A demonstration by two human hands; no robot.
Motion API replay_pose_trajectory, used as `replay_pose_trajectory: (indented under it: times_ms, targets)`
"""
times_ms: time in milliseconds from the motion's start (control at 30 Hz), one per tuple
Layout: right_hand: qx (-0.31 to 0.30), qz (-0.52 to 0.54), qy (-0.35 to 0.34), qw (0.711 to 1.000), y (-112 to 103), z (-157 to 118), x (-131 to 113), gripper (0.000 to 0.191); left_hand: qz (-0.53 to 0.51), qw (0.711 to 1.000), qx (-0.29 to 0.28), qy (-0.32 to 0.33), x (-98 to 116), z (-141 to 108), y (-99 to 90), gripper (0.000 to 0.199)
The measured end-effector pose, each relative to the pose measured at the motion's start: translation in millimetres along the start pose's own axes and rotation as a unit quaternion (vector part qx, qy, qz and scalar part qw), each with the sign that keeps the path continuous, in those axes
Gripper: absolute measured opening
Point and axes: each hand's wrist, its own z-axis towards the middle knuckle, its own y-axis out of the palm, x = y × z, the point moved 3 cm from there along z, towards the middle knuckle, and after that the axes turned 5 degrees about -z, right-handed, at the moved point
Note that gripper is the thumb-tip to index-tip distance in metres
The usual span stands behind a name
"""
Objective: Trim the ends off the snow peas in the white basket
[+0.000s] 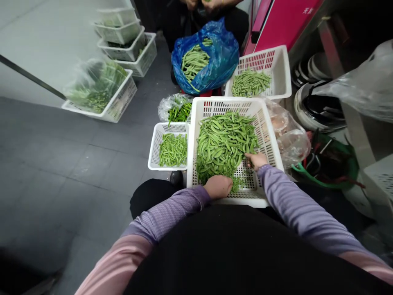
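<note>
A large white plastic basket (pixel 193 143) sits in front of me, with a heap of green snow pea pods (pixel 225 139) in it. My left hand (pixel 218 186) is curled closed over the basket's near side, its fingers mostly hidden by the back of the hand. Small green scraps (pixel 238 183) lie on the basket floor beside it. At the heap's right edge, my right hand (pixel 257 160) has its fingers bent together, the tips touching the pods; whatever they hold is too small to make out. Left of the large basket, a smaller white basket (pixel 150 157) holds more green pods (pixel 172 150).
Ahead, a blue bag (pixel 225 53) of green beans stands before a seated person's hands (pixel 211 5). Behind my basket is another white basket (pixel 281 73) with beans. Green chilies (pixel 180 112), a clear bag (pixel 290 139) and a green tub (pixel 340 184) flank it. Crates (pixel 135 65) stand left.
</note>
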Motion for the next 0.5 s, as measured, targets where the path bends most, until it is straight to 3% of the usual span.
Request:
replay_pose_trajectory:
  times_ms: [100, 233, 300, 500]
  targets:
    - [-0.102, 0.035, 0.064, 0.992, -5, -33, 8, 0.017, -0.017, 0.998, 0.042, -0.033, 2, 1, -7.1, 0.029]
    - [-0.259, 0.161, 0.163, 0.938, 1, -89, 19, 0.019, -0.020, 0.997, 0.074, 0.007, 10, 3, -7.7, 0.030]
    - [-0.268, 0.187, 0.173, 0.929, 4, -108, 22, 0.017, 0.002, 0.996, 0.071, 0.049, 15, 3, -5.7, 0.029]
    - [-0.252, 0.144, 0.117, 0.950, 2, -131, 20, 0.020, 0.038, 0.991, 0.081, 0.104, 26, -11, 1.6, 0.025]
